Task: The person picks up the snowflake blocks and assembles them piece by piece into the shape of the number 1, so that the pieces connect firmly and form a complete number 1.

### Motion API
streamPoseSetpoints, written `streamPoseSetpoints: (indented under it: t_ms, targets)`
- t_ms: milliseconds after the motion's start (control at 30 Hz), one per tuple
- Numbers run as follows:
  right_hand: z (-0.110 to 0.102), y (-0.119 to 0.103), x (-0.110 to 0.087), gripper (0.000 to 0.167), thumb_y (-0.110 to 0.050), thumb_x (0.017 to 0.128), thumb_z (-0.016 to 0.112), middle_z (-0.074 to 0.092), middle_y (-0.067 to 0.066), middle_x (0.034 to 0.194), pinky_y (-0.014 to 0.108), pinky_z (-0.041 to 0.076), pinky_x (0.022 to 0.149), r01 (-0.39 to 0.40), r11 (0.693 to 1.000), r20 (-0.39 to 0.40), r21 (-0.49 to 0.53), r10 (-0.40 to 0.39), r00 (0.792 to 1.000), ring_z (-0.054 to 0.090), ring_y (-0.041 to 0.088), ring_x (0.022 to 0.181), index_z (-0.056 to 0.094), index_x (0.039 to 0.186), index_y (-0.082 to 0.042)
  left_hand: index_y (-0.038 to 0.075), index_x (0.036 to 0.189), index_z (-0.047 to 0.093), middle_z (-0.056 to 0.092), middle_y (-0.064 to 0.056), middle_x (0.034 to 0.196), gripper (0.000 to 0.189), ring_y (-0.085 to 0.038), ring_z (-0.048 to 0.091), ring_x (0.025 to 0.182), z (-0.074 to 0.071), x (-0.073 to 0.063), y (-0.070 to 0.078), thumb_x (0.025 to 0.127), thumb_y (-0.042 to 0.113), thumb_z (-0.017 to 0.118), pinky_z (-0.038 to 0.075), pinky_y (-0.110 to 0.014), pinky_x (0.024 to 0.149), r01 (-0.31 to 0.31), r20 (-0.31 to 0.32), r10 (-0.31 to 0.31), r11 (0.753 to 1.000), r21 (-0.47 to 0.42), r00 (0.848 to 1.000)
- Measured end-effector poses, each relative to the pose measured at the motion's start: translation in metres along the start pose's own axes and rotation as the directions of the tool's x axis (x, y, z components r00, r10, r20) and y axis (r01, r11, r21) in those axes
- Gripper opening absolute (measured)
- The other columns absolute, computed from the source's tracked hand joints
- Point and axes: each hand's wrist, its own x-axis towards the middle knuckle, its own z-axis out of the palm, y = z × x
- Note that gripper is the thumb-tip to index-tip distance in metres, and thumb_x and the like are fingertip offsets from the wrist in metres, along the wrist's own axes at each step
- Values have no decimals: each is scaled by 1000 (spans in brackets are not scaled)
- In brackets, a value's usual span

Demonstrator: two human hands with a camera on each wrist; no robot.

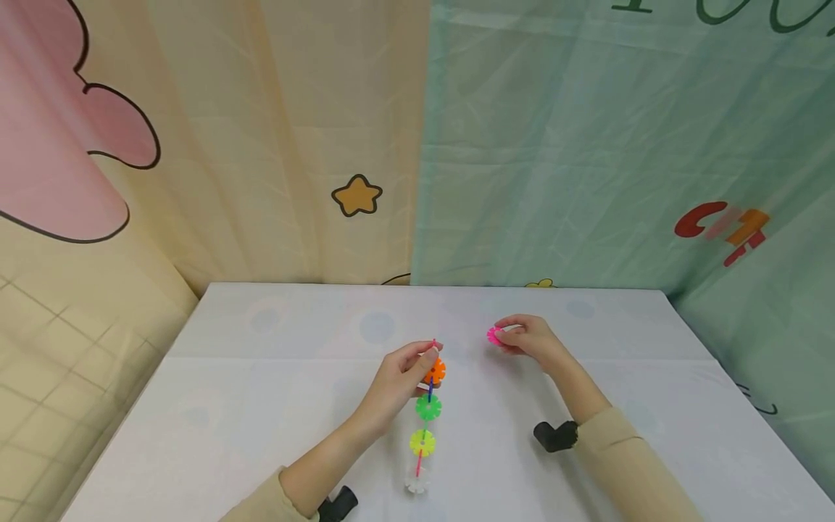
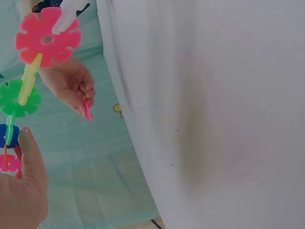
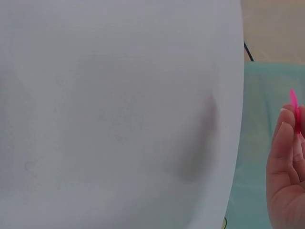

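A chain of notched plastic flower discs hangs from my left hand (image 1: 394, 373), which pinches its upper end. In the head view the chain shows an orange disc (image 1: 435, 371) by the fingers, then a green disc (image 1: 428, 407), a yellow disc (image 1: 422, 442) and a clear disc (image 1: 415, 484) lowest, with others edge-on between them. The left wrist view shows a blue disc (image 2: 15, 135) near the thumb and a pink-red disc (image 2: 35, 38) farther along. Apart from the chain, to its right, my right hand (image 1: 531, 339) pinches a single bright pink disc (image 1: 493, 336) between thumb and fingers.
Both hands are above a white-covered table (image 1: 261, 435). Beyond its back edge hang a beige curtain (image 1: 293, 109) and a green curtain (image 1: 554, 145). A black strap piece (image 1: 556, 437) sits at the right wrist, another (image 1: 338, 504) at the left.
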Motion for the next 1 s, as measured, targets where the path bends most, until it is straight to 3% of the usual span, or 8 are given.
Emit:
streamPoseSetpoints:
  t_ms: [167, 533, 700, 1000]
  targets:
    - [4, -6, -3, 41, -14, 89, 64, 66, 6, 84, 29, 54, 72, 16, 999, 35, 27, -17, 999, 63, 16, 74, 52, 121, 8, 3, 129, 53, 64, -10, 104, 48, -18, 63, 82, 0, 1, -1, 94, 36, 54, 53, -30, 75, -5, 5, 4, 1000, 10, 1000]
    - [17, -26, -14, 37, -16, 89, 64, 65, 3, 78, 30, 53, 75, 108, 994, 107, -12, -106, 989, 63, 31, 84, 56, 118, 4, 4, 127, 54, 65, -8, 96, 46, -18, 63, 80, 1, 1, -1, 94, 37, 53, 53, -29, 75, 20, 8, -20, 1000, 6, 1000]
    - [22, -37, -20, 36, -16, 90, 63, 64, 3, 76, 32, 52, 77, 170, 985, 160, -36, -162, 974, 61, 24, 77, 55, 118, 6, 5, 127, 55, 66, -8, 96, 46, -17, 62, 80, 1, 1, -1, 94, 37, 53, 52, -29, 76, 5, 21, -5, 1000, 26, 1000]
    - [30, -56, -33, 28, -11, 89, 62, 62, 2, 73, 39, 51, 77, 254, 967, 242, 22, -252, 937, 57, 17, 68, 57, 112, 5, 5, 125, 57, 65, -5, 89, 43, -15, 60, 78, 3, -1, 0, 95, 35, 53, 48, -28, 75, -17, 56, 14, 999, 44, 998]
